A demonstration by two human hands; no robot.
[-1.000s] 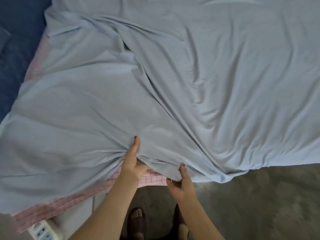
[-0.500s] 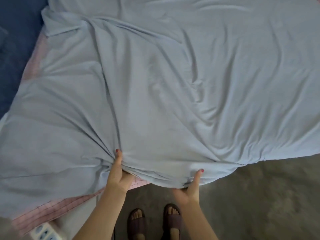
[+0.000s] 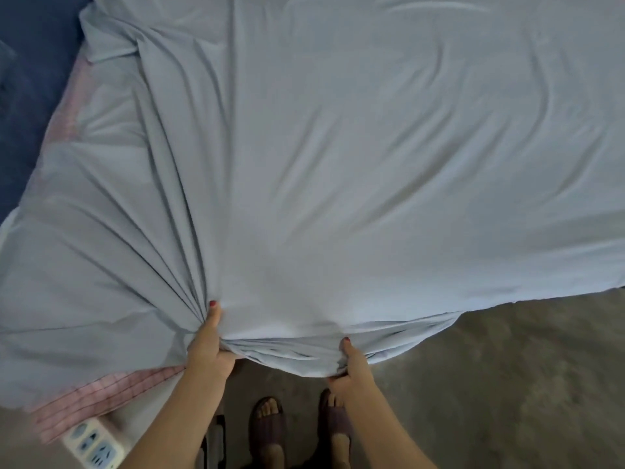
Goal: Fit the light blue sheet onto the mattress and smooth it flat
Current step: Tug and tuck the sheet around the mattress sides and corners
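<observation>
The light blue sheet (image 3: 338,157) covers almost the whole mattress and hangs over its near edge. Folds fan out from where I hold it. My left hand (image 3: 209,346) grips a bunch of the sheet's near edge, thumb on top. My right hand (image 3: 351,367) grips the same hem a little to the right, where it sags over the floor. A pink checked cover (image 3: 111,394) of the mattress shows at the near left corner and along the left side (image 3: 67,110).
A white power strip (image 3: 94,445) lies on the floor at the bottom left. My feet in dark sandals (image 3: 270,428) stand on the grey concrete floor (image 3: 507,384). Dark blue fabric (image 3: 30,79) lies beyond the mattress's left side.
Both hands have pulled the sheet's near edge toward me and spread apart. The big diagonal fold across the middle has flattened, and less pink cover shows at the near edge.
</observation>
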